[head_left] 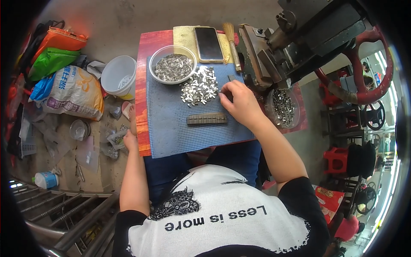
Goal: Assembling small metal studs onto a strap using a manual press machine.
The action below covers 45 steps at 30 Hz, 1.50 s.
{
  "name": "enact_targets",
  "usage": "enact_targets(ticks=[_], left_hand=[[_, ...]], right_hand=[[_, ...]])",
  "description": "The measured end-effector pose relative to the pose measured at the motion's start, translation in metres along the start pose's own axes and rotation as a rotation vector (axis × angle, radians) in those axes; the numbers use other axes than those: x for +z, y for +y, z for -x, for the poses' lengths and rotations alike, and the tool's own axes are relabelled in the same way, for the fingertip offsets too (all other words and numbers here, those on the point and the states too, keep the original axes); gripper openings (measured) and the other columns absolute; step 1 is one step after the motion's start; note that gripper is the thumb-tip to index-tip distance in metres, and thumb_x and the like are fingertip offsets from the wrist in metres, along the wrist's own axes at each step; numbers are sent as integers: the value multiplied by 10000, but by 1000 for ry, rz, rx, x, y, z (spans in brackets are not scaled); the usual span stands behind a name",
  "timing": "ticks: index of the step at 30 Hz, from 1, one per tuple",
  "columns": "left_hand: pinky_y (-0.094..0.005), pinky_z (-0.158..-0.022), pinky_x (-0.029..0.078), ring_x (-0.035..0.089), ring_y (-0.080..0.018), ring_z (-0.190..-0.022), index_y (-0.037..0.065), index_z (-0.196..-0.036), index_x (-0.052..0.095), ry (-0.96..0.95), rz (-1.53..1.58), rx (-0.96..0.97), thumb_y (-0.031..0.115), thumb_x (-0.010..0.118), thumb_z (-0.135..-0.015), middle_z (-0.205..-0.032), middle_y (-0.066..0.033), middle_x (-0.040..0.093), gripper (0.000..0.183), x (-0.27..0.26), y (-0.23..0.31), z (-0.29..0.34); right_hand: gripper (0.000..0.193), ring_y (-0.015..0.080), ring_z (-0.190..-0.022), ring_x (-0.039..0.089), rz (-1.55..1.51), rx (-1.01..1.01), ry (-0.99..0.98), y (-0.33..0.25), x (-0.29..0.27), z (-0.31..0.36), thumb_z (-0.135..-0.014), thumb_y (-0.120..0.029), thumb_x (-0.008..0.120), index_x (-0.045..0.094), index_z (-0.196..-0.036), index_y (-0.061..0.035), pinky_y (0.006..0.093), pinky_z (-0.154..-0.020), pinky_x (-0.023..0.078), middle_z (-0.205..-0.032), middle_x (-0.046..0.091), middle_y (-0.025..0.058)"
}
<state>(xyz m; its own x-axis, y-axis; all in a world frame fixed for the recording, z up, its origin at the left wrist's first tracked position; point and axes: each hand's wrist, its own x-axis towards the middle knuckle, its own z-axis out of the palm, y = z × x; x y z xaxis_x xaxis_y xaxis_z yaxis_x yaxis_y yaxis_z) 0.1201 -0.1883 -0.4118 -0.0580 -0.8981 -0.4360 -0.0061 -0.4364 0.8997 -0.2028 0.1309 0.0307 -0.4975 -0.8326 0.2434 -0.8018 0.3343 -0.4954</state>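
My right hand [240,102] rests on the blue ribbed mat [171,132], its fingers curled with thumb and forefinger close together. Whatever may be between them is too small to make out. Its fingertips are at the right edge of a loose pile of small shiny metal pieces [200,85]. In front of the pile lies a dark notched metal bar [207,118]. A clear round bowl [152,70] holds more slim metal pieces behind the pile. My left hand [130,140] hangs past the table's left edge, fingers closed at a small clear plastic bag [116,138].
A phone [209,43] lies on a yellow cloth beside a brush [230,36]. A dark machine [274,55] with a red handwheel [349,64] stands at right, above a tub of metal parts [282,109]. On the left are a white bucket [117,73] and a large sack [77,92].
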Motion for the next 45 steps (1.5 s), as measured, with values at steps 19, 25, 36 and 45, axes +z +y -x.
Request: enact_targets(ticks=[19, 25, 36, 45], left_hand=[[-379, -532, 449, 579, -210, -532, -46, -776, 644, -101, 80, -59, 350, 555, -960, -636, -115, 625, 445, 9, 0, 9], [-379, -527, 446, 579, -213, -530, -43, -770, 636, -82, -106, -18, 360, 564, -950, -629, -111, 618, 447, 29, 29, 37], [-396, -635, 498, 654, -234, -601, -64, -822, 678, -60, -130, 19, 390, 559, -932, -723, -147, 682, 482, 16, 8, 18], [-374, -604, 486, 638, -223, -577, -70, -820, 674, -52, -173, 72, 409, 576, -948, -631, -128, 655, 505, 20, 16, 32]], right_hand=[[106, 302, -918, 637, -60, -207, -143, -18, -13, 17, -820, -53, 714, 669, -908, -13, 392, -794, 520, -909, 667, 116], [97, 312, -908, 626, -6, -79, -26, -10, 5, 5, -851, -87, 709, 677, -916, -22, 390, -788, 509, -900, 646, 118], [96, 327, -899, 592, -23, -58, -1, -7, 9, 4, -840, -93, 700, 653, -895, -30, 427, -819, 491, -874, 603, 123], [125, 283, -895, 590, 17, -232, -23, -8, 8, -4, -817, -38, 729, 693, -938, -37, 378, -795, 510, -902, 611, 88]])
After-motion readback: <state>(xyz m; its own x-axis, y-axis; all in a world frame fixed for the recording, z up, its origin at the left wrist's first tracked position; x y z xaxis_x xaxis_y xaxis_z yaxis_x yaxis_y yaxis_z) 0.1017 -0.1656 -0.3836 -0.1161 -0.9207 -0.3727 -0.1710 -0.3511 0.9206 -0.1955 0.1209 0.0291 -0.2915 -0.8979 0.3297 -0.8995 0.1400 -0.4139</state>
